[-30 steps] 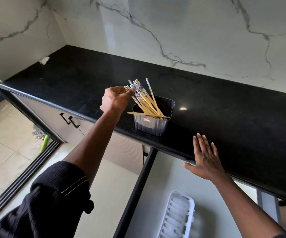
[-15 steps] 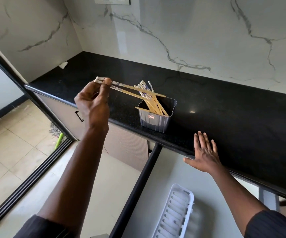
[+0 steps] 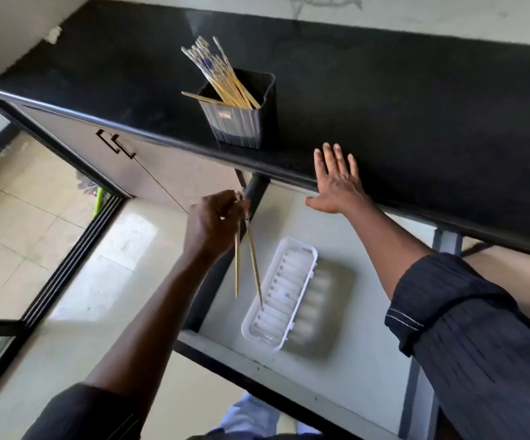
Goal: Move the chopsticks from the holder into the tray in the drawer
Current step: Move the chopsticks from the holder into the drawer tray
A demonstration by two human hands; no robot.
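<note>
A dark ribbed holder (image 3: 238, 122) stands near the front edge of the black counter (image 3: 416, 100), with several wooden chopsticks (image 3: 222, 74) leaning out to the left. My left hand (image 3: 216, 223) grips two chopsticks (image 3: 252, 265) by their tops; they hang tips down, one tip touching the left rim of the white ribbed tray (image 3: 279, 300). The tray lies in the open drawer (image 3: 346, 360) below the counter. My right hand (image 3: 336, 182) rests flat on the counter's front edge, fingers spread, holding nothing.
Cabinet doors with dark handles (image 3: 117, 144) sit under the counter to the left. A dark sliding-door track (image 3: 66, 265) crosses the tiled floor at left. The drawer's black left side rail (image 3: 212, 281) runs beside the hanging chopsticks.
My left hand has carried two chopsticks from above the counter beside the holder down to the drawer, now pointing down at the tray. The view tilted downward. My right hand stayed put.
</note>
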